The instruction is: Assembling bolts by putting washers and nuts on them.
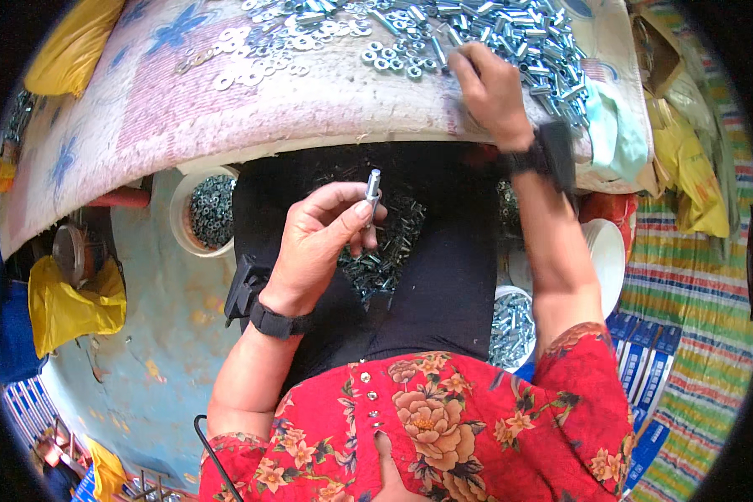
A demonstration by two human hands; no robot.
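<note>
Over my lap, my left hand (322, 234) pinches a shiny sleeve anchor (373, 186) between thumb and fingers, its narrow end pointing up. My right hand (492, 94) is at the table, fingers curled together beside the left side of a large pile of metal sleeves (544, 54). What its fingertips hold, if anything, is hidden. Close to those fingertips lie a loose metal pin (437, 52) and a small group of nuts (382, 60). Flat washers (259, 67) are spread further left on the patterned cloth (167, 109).
Many small metal parts (389, 259) rest on the dark cloth over my lap. A white tub of washers or nuts (184, 219) stands to the left, a white bucket of metal sleeves (510, 343) to the right. Yellow bags (79, 305) and a pale green cloth (615, 130) flank the table.
</note>
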